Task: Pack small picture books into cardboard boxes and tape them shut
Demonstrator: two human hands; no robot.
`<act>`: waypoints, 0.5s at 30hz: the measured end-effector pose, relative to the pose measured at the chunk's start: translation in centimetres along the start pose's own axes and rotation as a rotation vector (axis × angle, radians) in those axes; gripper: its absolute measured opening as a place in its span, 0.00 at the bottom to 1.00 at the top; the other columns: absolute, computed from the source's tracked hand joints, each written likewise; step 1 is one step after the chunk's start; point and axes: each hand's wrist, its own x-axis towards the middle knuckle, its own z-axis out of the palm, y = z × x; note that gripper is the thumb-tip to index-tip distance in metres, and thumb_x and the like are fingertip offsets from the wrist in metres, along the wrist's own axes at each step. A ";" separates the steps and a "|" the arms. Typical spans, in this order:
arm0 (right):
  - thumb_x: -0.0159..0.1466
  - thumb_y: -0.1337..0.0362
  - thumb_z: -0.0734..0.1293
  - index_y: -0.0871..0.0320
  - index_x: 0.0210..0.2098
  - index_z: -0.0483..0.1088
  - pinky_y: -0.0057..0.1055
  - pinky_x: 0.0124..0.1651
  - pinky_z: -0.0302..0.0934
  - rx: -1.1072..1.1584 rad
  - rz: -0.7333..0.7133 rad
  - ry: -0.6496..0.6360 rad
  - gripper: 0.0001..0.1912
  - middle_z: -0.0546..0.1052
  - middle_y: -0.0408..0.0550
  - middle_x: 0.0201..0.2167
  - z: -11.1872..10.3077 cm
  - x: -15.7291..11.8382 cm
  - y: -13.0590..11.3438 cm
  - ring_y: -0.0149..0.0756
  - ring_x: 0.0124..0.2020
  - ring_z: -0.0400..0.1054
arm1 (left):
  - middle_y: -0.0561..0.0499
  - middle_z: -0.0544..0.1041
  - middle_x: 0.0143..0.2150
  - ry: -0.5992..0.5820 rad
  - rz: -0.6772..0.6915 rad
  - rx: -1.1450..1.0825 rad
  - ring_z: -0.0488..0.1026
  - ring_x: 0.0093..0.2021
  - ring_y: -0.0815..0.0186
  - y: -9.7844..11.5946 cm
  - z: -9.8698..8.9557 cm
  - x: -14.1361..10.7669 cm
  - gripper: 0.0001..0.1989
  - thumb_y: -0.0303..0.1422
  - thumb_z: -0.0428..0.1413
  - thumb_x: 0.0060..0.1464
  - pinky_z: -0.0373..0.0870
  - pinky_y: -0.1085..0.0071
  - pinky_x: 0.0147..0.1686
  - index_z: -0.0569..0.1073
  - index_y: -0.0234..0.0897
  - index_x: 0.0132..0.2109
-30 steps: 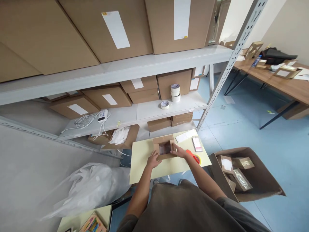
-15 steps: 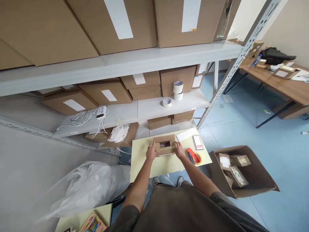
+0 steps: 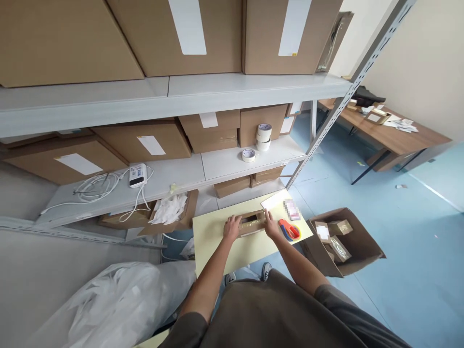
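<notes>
On the pale yellow table [image 3: 213, 246] sits a small cardboard box [image 3: 252, 230] with a dark gap in its top. Shiny clear tape runs along its near edge. My left hand [image 3: 232, 227] grips the box's left end, fingers over the top edge. At the opposite end, my right hand [image 3: 270, 224] is closed around the side. Just right of that hand lies a red and blue tape dispenser [image 3: 288, 229], with a yellow ring beside it. White paper [image 3: 272, 199] and a blurred-out card [image 3: 292, 210] rest behind it.
A grey metal shelf [image 3: 232, 92] with large cartons overhangs the table's far side. Tape rolls [image 3: 248, 155] stand on its middle level. At right, an open carton [image 3: 358, 256] on the floor holds small taped boxes. A white plastic bag [image 3: 119, 299] bulges at lower left.
The view has shifted, so the floor carton appears farther left. Both hands still hold the box. Its far flap, raised before, now sits lower, and the box looks slightly turned.
</notes>
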 end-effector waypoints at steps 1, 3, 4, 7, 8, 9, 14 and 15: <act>0.73 0.64 0.57 0.51 0.80 0.41 0.38 0.55 0.68 0.008 0.004 0.001 0.39 0.50 0.58 0.80 0.6 -0.5 0.1 0.49 0.67 0.68 | 0.42 0.61 0.75 -0.033 -0.003 -0.030 0.63 0.70 0.46 -0.3 0.6 -0.6 0.33 0.36 0.61 0.62 0.64 0.55 0.65 0.67 0.52 0.72; 0.75 0.63 0.53 0.54 0.79 0.46 0.37 0.57 0.69 0.029 0.017 0.007 0.34 0.57 0.58 0.77 1.8 -1.3 0.2 0.47 0.66 0.69 | 0.45 0.52 0.80 -0.073 -0.017 -0.086 0.64 0.70 0.46 -0.9 1.6 -1.6 0.30 0.38 0.55 0.66 0.67 0.55 0.63 0.66 0.54 0.73; 0.75 0.62 0.52 0.55 0.79 0.48 0.37 0.57 0.68 0.038 0.021 0.014 0.33 0.61 0.57 0.76 2.3 -1.7 0.2 0.47 0.65 0.70 | 0.47 0.48 0.82 -0.083 -0.015 -0.105 0.64 0.70 0.45 -1.1 1.9 -2.0 0.30 0.39 0.54 0.67 0.67 0.54 0.63 0.64 0.54 0.74; 0.75 0.60 0.53 0.53 0.78 0.50 0.38 0.59 0.68 0.057 0.036 0.019 0.33 0.69 0.56 0.71 3.0 -2.1 -0.1 0.46 0.62 0.73 | 0.48 0.42 0.83 -0.110 0.002 -0.110 0.62 0.72 0.42 -1.5 1.7 -2.3 0.36 0.43 0.56 0.65 0.66 0.51 0.65 0.60 0.52 0.77; 0.75 0.59 0.54 0.54 0.78 0.52 0.39 0.60 0.68 0.062 0.047 0.013 0.33 0.72 0.57 0.68 3.0 -2.0 -0.3 0.47 0.61 0.74 | 0.47 0.41 0.83 -0.124 0.000 -0.097 0.61 0.73 0.40 -1.5 1.4 -2.1 0.38 0.44 0.57 0.63 0.65 0.50 0.66 0.59 0.51 0.77; 0.74 0.58 0.55 0.54 0.77 0.54 0.40 0.60 0.67 0.071 0.059 0.006 0.33 0.75 0.58 0.65 2.8 -1.8 -0.5 0.48 0.60 0.75 | 0.46 0.41 0.83 -0.139 -0.004 -0.084 0.61 0.73 0.40 -1.6 1.0 -1.9 0.39 0.43 0.58 0.62 0.66 0.50 0.66 0.58 0.51 0.77; 0.69 0.54 0.58 0.46 0.71 0.66 0.48 0.59 0.69 0.182 0.058 0.037 0.32 0.84 0.56 0.51 2.4 0.0 -1.5 0.54 0.57 0.78 | 0.50 0.41 0.83 -0.188 -0.025 -0.043 0.67 0.71 0.44 -2.5 0.7 -0.6 0.40 0.43 0.59 0.61 0.69 0.54 0.63 0.58 0.57 0.77; 0.67 0.52 0.59 0.43 0.69 0.68 0.50 0.57 0.70 0.215 0.047 0.061 0.32 0.85 0.54 0.49 2.5 0.2 -1.5 0.55 0.55 0.79 | 0.51 0.40 0.83 -0.197 -0.025 -0.047 0.68 0.70 0.46 -2.9 1.1 -0.3 0.40 0.43 0.59 0.60 0.69 0.55 0.63 0.57 0.59 0.77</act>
